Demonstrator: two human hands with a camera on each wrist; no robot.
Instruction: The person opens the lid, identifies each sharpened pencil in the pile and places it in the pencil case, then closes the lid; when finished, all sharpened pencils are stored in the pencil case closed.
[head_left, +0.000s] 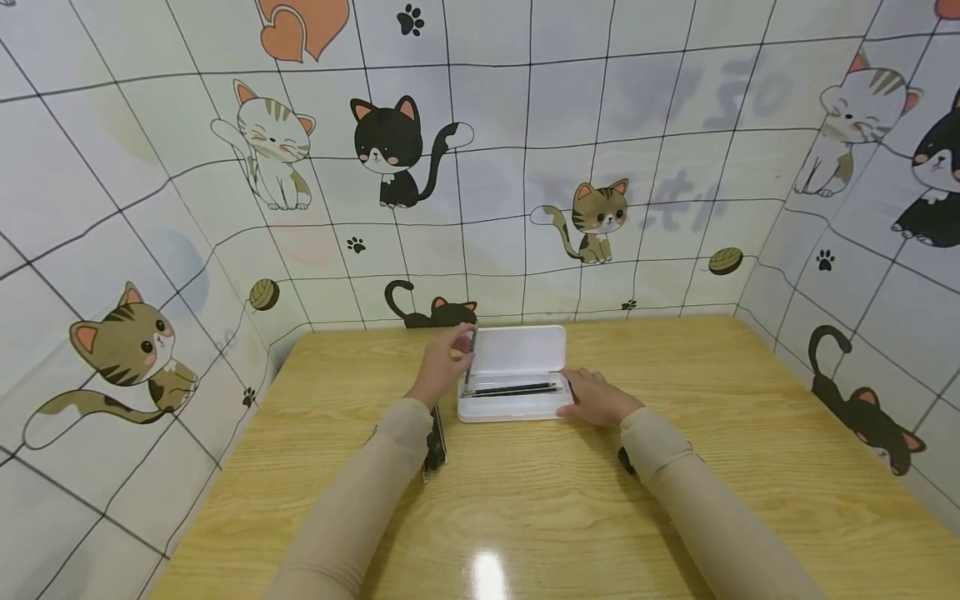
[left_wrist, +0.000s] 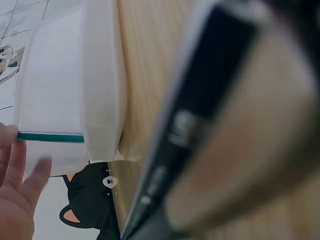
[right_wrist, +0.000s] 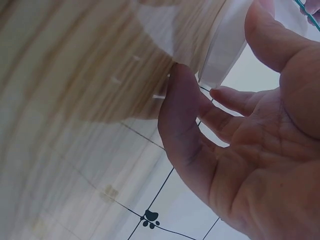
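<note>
A white pencil case (head_left: 517,408) lies on the table with its lid raised toward the back wall. Inside its tray are dark pencils (head_left: 517,389), lying crosswise. At the case's left end, my left hand (head_left: 444,363) pinches a green pencil (left_wrist: 50,137) between thumb and fingertips. That pencil stands steeply, its upper end at my fingers and its lower end down at the tray. On the other side, my right hand (head_left: 600,397) grips the right end of the case, with the thumb at the front corner. In the right wrist view, the fingers (right_wrist: 180,115) curve beside the case wall.
The wooden table (head_left: 540,500) reaches back to a wall cloth (head_left: 495,183) printed with cats and grid lines. Cloth also hangs at both sides. A blurred black object with pale lettering (left_wrist: 200,95) covers much of the left wrist view.
</note>
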